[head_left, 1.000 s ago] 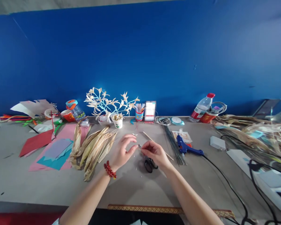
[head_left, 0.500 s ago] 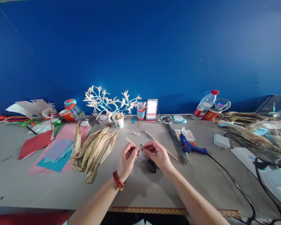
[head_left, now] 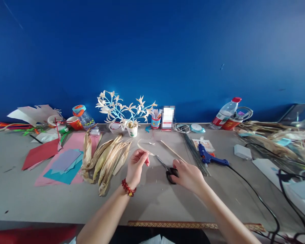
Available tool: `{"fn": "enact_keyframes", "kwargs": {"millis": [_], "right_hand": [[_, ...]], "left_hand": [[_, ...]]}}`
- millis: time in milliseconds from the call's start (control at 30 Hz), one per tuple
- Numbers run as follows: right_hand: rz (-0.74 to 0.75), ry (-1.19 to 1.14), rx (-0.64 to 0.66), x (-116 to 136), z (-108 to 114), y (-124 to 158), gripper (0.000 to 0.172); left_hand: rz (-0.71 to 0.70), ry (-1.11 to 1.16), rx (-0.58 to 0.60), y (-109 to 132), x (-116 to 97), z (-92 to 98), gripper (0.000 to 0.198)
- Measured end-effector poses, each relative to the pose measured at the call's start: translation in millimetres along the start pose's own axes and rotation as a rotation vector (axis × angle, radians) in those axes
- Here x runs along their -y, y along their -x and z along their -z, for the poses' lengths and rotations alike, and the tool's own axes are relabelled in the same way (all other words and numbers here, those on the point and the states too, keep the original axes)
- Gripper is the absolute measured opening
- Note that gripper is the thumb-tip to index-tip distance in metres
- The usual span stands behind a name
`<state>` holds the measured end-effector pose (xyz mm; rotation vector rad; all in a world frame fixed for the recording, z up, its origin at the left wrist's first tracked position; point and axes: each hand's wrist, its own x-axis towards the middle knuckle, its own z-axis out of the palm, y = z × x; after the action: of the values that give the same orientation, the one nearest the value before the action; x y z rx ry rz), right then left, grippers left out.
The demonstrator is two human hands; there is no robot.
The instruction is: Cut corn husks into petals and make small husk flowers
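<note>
My left hand (head_left: 136, 165), with a red bead bracelet at the wrist, pinches a thin curved strip of dried corn husk (head_left: 143, 148) and holds it just above the table. My right hand (head_left: 187, 175) rests on the table with its fingers closed over the black handles of the scissors (head_left: 165, 165); the blades point up-left toward the strip. A pile of dried corn husks (head_left: 104, 159) lies just left of my left hand. A thin wooden stick (head_left: 173, 151) lies beyond the scissors.
A blue glue gun (head_left: 210, 158) with its black cord, a bundle of dark wires (head_left: 195, 153), coloured paper sheets (head_left: 58, 158), a husk-flower arrangement in a cup (head_left: 127, 113), a cup of pens (head_left: 155, 120), a water bottle (head_left: 225, 112) and more husks (head_left: 277, 139) at right.
My right hand let go of the strip and dropped onto the scissors' handles. My left hand kept the strip, now curling up from its fingers. The view shifted slightly.
</note>
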<state>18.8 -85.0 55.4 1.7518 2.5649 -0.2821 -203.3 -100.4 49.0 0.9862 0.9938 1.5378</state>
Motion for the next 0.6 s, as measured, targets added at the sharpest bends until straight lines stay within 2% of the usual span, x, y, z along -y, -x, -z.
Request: {"fn": "enact_keyframes", "kwargs": {"millis": [167,267,400,600], "right_hand": [[0.122,0.071,-0.014,4,-1,-2,0.012],[0.066,-0.023,-0.017,5,-5,-8,0.012],[-0.058,-0.184,0.048,3,-8,-16,0.013],[-0.075,-0.408,0.111,-1,-8,-26,0.012]], "left_hand": [[0.041,0.126,0.048,1,-2,1.8,0.02],[0.049,0.162,0.067,0,-3,3.7,0.02],[0.065,0.181,0.054,-1,-4,5.6,0.018],[0.072,0.15,0.034,-5,-3,7.9,0.021]]}}
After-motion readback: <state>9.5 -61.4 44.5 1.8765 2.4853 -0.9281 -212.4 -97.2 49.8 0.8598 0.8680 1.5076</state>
